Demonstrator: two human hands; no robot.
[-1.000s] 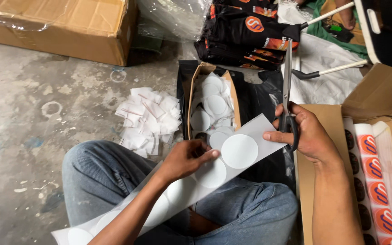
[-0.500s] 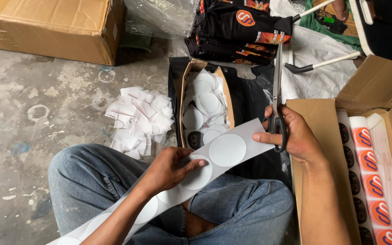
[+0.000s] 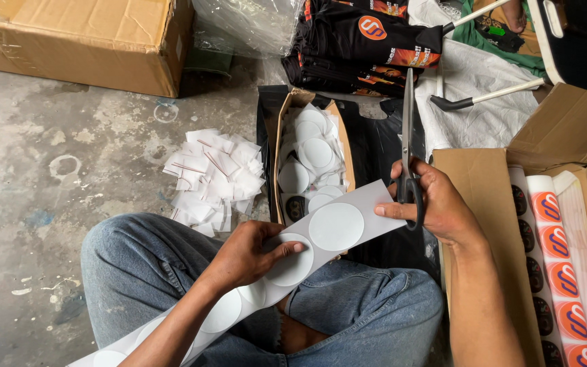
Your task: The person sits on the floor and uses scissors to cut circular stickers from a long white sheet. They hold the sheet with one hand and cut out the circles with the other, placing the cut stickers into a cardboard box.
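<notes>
Strip: a white strip (image 3: 287, 272) of backing paper with round white stickers lies slantwise over the lap, from the lower left corner up to its cut end near the right hand.
Left hand: the left hand (image 3: 249, 251) rests on the strip, fingers (image 3: 287, 250) pressed flat on one round sticker, thumb on the upper edge.
Right hand: the right hand (image 3: 436, 204) pinches the strip's end with thumb and fingertips while its fingers sit through the handles of the scissors (image 3: 407, 136).
Scissors: blades closed, pointing up and away from the person.
Hidden: the strip's lower end runs off the bottom edge; the left forearm covers part of it. The scissor handles are partly buried in the right hand.
Small box: an open box (image 3: 310, 160) just above the strip holds loose cut discs; its depth cannot be made out.
Scraps: a heap of white offcuts (image 3: 215, 177) lies on the floor (image 3: 56, 170) left of the small box.
Right box: a carton (image 3: 552, 245) with rolls of orange stickers, cut off by the right edge.
Open room: bare floor to the left; the right side is crowded.
</notes>
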